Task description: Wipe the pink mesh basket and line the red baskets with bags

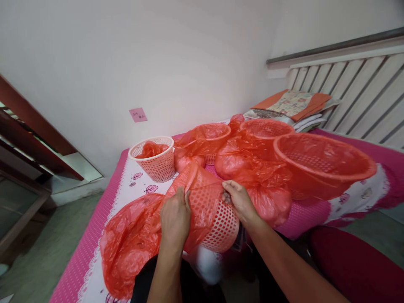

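A pink perforated basket (225, 225) lies tilted in front of me, its base toward the right. A red plastic bag (202, 198) is drawn over part of its outside. My left hand (176, 216) is closed on the bag at the basket's left side. With thumb and fingers pinched, my right hand (238, 200) grips the bag's edge on the right. More of the thin red plastic (132, 244) spreads loosely to the left of my left hand. The far side of the basket is hidden by the bag.
A white-rimmed basket (158, 166) with red plastic inside stands behind. Bag-covered baskets stand at the back (210, 134), further right (268, 130) and at the right (322, 185). Folded cloths (293, 105) lie by the radiator (356, 92). A dark red stool (353, 265) is at lower right.
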`<state>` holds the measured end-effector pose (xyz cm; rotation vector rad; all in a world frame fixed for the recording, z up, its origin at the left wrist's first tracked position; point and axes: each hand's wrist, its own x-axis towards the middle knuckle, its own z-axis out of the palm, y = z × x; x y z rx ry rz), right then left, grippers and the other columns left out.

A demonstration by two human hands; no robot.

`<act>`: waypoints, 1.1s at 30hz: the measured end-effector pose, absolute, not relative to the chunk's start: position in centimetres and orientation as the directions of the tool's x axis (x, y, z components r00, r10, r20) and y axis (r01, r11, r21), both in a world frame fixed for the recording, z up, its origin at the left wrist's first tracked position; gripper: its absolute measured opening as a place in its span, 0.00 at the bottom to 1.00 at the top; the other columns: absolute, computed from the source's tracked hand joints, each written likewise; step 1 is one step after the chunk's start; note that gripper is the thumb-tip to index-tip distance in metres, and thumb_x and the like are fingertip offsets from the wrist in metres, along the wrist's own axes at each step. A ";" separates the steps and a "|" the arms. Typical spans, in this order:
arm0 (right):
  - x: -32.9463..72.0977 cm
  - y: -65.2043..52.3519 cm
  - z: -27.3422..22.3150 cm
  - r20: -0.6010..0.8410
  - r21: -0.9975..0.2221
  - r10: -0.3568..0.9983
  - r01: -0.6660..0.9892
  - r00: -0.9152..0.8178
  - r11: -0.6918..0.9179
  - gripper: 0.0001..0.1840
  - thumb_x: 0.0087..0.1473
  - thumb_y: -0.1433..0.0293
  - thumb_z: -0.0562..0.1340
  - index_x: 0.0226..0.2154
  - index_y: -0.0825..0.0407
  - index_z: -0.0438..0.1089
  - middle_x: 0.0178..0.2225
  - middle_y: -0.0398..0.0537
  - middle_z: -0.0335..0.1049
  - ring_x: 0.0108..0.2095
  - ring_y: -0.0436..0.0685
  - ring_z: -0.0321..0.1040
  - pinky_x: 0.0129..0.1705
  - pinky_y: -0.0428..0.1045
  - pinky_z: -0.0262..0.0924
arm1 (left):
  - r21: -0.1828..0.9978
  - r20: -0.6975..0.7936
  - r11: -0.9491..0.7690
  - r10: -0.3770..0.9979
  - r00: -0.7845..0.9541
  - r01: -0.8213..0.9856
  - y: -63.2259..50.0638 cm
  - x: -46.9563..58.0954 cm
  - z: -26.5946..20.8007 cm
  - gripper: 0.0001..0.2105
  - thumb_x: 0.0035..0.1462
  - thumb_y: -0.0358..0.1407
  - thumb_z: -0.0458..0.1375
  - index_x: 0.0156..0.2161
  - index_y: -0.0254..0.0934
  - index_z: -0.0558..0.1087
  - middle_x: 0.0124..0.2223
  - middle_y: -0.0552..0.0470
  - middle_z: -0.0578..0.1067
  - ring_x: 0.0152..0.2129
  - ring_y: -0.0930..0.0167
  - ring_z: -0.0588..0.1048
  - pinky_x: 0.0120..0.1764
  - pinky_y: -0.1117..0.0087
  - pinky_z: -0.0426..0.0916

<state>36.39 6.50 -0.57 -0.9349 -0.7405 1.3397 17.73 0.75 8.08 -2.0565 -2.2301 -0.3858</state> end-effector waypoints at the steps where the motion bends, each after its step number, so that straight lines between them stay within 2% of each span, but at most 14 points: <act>1: 36.5 6.4 -0.5 -0.101 -0.866 0.991 -0.498 0.093 -0.041 0.23 0.42 0.53 0.77 0.28 0.51 0.69 0.20 0.37 0.69 0.17 0.46 0.63 0.19 0.42 0.53 | 0.126 0.226 0.070 0.969 -0.098 0.990 0.8 17.7 8.1 0.14 0.75 0.38 0.45 0.46 0.37 0.72 0.36 0.44 0.84 0.35 0.58 0.83 0.33 0.64 0.62; 4: 36.3 5.7 0.0 -0.206 -0.790 0.977 -0.579 -0.063 -0.204 0.25 0.47 0.49 0.74 0.30 0.50 0.68 0.20 0.38 0.69 0.17 0.48 0.66 0.18 0.43 0.52 | 0.118 0.214 0.084 0.971 -0.108 0.990 0.8 17.7 8.2 0.14 0.75 0.38 0.46 0.46 0.37 0.72 0.37 0.43 0.84 0.36 0.57 0.83 0.33 0.64 0.62; 7: 35.6 4.4 0.4 -0.232 -0.776 0.947 -0.544 -0.223 -0.318 0.27 0.50 0.45 0.71 0.29 0.50 0.67 0.20 0.40 0.70 0.17 0.48 0.65 0.17 0.43 0.49 | 0.106 0.214 0.094 0.970 -0.115 0.990 0.8 17.7 8.2 0.14 0.75 0.38 0.46 0.46 0.37 0.73 0.37 0.43 0.84 0.36 0.58 0.83 0.33 0.64 0.62; 10: 34.6 2.6 0.3 -0.205 -0.868 0.913 -0.366 -0.354 -0.337 0.28 0.47 0.44 0.72 0.28 0.49 0.66 0.15 0.38 0.68 0.14 0.48 0.61 0.15 0.43 0.42 | 0.095 0.217 0.101 0.969 -0.120 0.990 0.8 17.7 8.3 0.14 0.75 0.38 0.46 0.46 0.37 0.72 0.36 0.43 0.84 0.36 0.58 0.83 0.32 0.65 0.62; 13: 33.9 0.9 -0.3 -0.183 -0.945 0.871 -0.163 -0.457 -0.285 0.26 0.44 0.47 0.74 0.26 0.49 0.67 0.12 0.37 0.66 0.12 0.46 0.54 0.16 0.44 0.41 | 0.087 0.212 0.106 0.969 -0.123 0.991 0.8 17.6 8.2 0.14 0.75 0.39 0.45 0.46 0.37 0.72 0.36 0.44 0.84 0.36 0.58 0.83 0.32 0.64 0.62; 16: 33.8 -0.2 -1.0 -0.176 -0.958 0.870 -0.124 -0.460 -0.260 0.23 0.45 0.49 0.73 0.26 0.50 0.68 0.12 0.37 0.66 0.12 0.45 0.51 0.18 0.45 0.42 | 0.078 0.213 0.120 0.968 -0.134 0.990 0.9 17.5 8.1 0.14 0.75 0.39 0.46 0.45 0.38 0.72 0.36 0.44 0.84 0.36 0.57 0.83 0.32 0.64 0.61; 21: 34.6 -0.5 -1.6 -0.159 -0.962 0.897 -0.139 -0.412 -0.235 0.19 0.49 0.52 0.68 0.27 0.50 0.70 0.13 0.36 0.65 0.13 0.46 0.54 0.19 0.45 0.43 | 0.082 0.233 0.112 0.964 -0.128 0.990 1.0 17.4 7.9 0.13 0.75 0.39 0.46 0.45 0.38 0.72 0.36 0.44 0.84 0.36 0.58 0.83 0.32 0.64 0.62; 26: 35.0 -0.4 -2.2 -0.157 -0.963 0.907 -0.143 -0.391 -0.228 0.18 0.51 0.53 0.65 0.26 0.50 0.69 0.17 0.38 0.69 0.14 0.46 0.57 0.19 0.44 0.44 | 0.092 0.234 0.115 0.963 -0.133 0.989 0.9 17.2 8.0 0.13 0.75 0.39 0.46 0.45 0.38 0.72 0.36 0.45 0.83 0.36 0.58 0.83 0.32 0.64 0.62; 31: 35.1 0.0 -2.8 -0.125 -0.973 0.929 -0.140 -0.348 -0.184 0.19 0.50 0.52 0.67 0.26 0.50 0.68 0.22 0.41 0.75 0.15 0.46 0.61 0.18 0.44 0.46 | 0.098 0.233 0.119 0.962 -0.139 0.988 0.9 17.2 8.1 0.13 0.75 0.39 0.46 0.44 0.39 0.72 0.36 0.46 0.84 0.35 0.59 0.83 0.32 0.65 0.61; 33: 35.4 0.2 -2.6 -0.103 -0.981 0.948 -0.129 -0.301 -0.148 0.20 0.51 0.51 0.67 0.25 0.50 0.69 0.21 0.41 0.74 0.14 0.47 0.61 0.18 0.44 0.46 | 0.107 0.237 0.113 0.962 -0.136 0.988 0.9 17.1 8.1 0.13 0.75 0.38 0.47 0.43 0.39 0.72 0.35 0.46 0.84 0.35 0.59 0.83 0.32 0.65 0.61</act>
